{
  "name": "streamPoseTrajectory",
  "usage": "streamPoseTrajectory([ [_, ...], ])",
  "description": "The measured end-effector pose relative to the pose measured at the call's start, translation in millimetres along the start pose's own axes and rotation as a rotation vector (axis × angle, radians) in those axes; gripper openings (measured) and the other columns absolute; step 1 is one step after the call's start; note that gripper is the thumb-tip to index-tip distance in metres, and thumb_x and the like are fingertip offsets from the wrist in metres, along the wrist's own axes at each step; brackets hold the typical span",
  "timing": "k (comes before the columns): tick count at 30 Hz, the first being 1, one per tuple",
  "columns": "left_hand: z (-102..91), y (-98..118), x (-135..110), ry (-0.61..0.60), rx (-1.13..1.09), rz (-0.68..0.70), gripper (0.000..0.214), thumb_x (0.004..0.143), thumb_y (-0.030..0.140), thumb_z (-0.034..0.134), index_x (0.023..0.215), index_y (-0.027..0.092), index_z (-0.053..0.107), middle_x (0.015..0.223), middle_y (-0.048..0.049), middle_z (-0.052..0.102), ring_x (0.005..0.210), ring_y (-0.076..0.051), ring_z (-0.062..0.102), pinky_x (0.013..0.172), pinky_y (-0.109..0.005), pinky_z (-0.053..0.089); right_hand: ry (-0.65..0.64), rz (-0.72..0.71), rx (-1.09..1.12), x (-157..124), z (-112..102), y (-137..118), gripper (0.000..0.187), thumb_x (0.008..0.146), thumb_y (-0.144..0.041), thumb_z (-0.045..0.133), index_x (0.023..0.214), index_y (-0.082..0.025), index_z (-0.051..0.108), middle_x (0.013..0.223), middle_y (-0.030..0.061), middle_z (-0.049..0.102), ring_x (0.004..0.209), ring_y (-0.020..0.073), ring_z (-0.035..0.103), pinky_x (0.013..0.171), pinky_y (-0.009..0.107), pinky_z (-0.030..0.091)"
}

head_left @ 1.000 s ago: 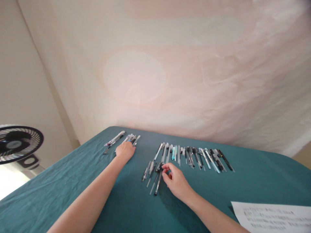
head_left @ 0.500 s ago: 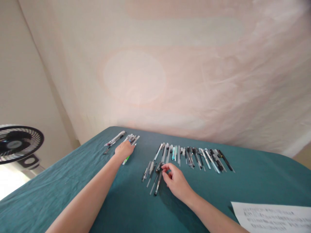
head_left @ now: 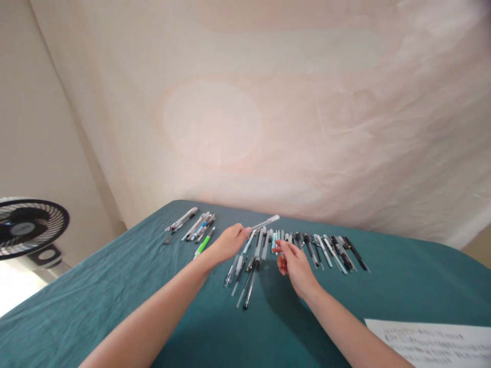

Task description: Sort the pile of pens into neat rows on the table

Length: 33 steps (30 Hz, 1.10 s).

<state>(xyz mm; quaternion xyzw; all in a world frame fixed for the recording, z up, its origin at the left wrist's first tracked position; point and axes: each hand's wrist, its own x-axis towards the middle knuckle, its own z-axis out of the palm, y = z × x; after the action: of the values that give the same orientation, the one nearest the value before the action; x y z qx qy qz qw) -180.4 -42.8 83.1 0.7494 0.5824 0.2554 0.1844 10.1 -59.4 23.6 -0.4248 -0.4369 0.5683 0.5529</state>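
My left hand [head_left: 232, 241] is closed on a pen [head_left: 266, 223] with a pale, translucent body, held up over the left end of a row of pens. The part of it inside my fingers is hidden. My right hand [head_left: 294, 263] hovers with its fingers apart and slightly curled, in front of the middle of that row, and I see nothing in it. Just below and between the hands lies a small fan of pens [head_left: 249, 289], several of them dark or clear. A green pen [head_left: 204, 245] lies beside my left forearm.
Two bunches of pens, one far left [head_left: 182, 219] and one beside it [head_left: 201, 227], lie on the green tablecloth [head_left: 126, 286]. Black and white pens [head_left: 345, 255] continue the row to the right. A printed sheet [head_left: 433, 340] is at the front right; a fan [head_left: 28, 227] stands off the left edge.
My left hand has lifted a pen from the second bunch at left and carried it right. My right hand has moved from the near pens, up and to the right.
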Motion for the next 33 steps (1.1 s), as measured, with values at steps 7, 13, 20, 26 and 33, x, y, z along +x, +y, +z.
streamPoseTrajectory([
  [7, 33.6, 22.6, -20.1, -0.136, -0.174, 0.069, 0.036, 0.083, 0.044, 0.030, 0.070, 0.017, 0.051, 0.064, -0.0005, 0.055, 0.061, -0.014, 0.049, 0.056, -0.023, 0.033, 0.098, -0.119, 0.183, 15.1, -19.0, -11.2, 0.034, 0.071, -0.045, 0.058, 0.085, -0.015, 0.059, 0.057, -0.0029, 0.051, 0.040, 0.0047, 0.038, 0.034, 0.016, 0.029],
  [13, 45.0, 31.7, -28.5, -0.371, -0.486, -0.031, 0.030, 0.079, 0.043, 0.038, 0.082, 0.016, 0.052, 0.062, 0.0023, 0.052, 0.053, -0.010, 0.046, 0.050, -0.021, 0.033, 0.073, -0.107, 0.115, 14.0, -19.6, -9.2, 0.036, 0.071, -0.047, 0.058, 0.086, -0.015, 0.060, 0.053, -0.0040, 0.047, 0.041, 0.0052, 0.037, 0.035, 0.016, 0.026],
  [20, 56.8, 40.0, -30.3, -0.466, -1.094, -0.287, 0.031, 0.075, 0.046, 0.046, 0.074, 0.015, 0.047, 0.060, 0.0043, 0.044, 0.042, -0.003, 0.030, 0.039, -0.015, 0.019, -0.127, -0.075, -0.110, -2.6, -4.0, -7.3, 0.040, 0.072, -0.050, 0.055, 0.086, -0.014, 0.063, 0.048, -0.0046, 0.044, 0.040, 0.0066, 0.035, 0.036, 0.018, 0.026],
  [26, 59.1, 41.7, -29.8, -0.508, -1.345, -0.405, 0.029, 0.074, 0.042, 0.052, 0.074, 0.014, 0.045, 0.061, 0.0043, 0.040, 0.041, 0.000, 0.023, 0.038, -0.015, 0.008, -0.183, -0.060, -0.148, -5.3, -1.7, -4.7, 0.038, 0.073, -0.051, 0.053, 0.076, -0.015, 0.062, 0.048, -0.0044, 0.043, 0.041, 0.0066, 0.033, 0.036, 0.018, 0.026],
  [33, 65.6, 36.0, -31.1, -0.507, -1.311, -0.390, 0.030, 0.074, 0.047, 0.050, 0.076, 0.018, 0.042, 0.051, 0.0095, 0.024, 0.037, -0.001, 0.012, 0.037, -0.016, 0.003, -0.166, -0.031, -0.163, -4.9, -2.4, -1.5, 0.038, 0.070, -0.052, 0.055, 0.062, -0.015, 0.056, 0.047, -0.0054, 0.040, 0.041, 0.0061, 0.031, 0.038, 0.018, 0.026],
])
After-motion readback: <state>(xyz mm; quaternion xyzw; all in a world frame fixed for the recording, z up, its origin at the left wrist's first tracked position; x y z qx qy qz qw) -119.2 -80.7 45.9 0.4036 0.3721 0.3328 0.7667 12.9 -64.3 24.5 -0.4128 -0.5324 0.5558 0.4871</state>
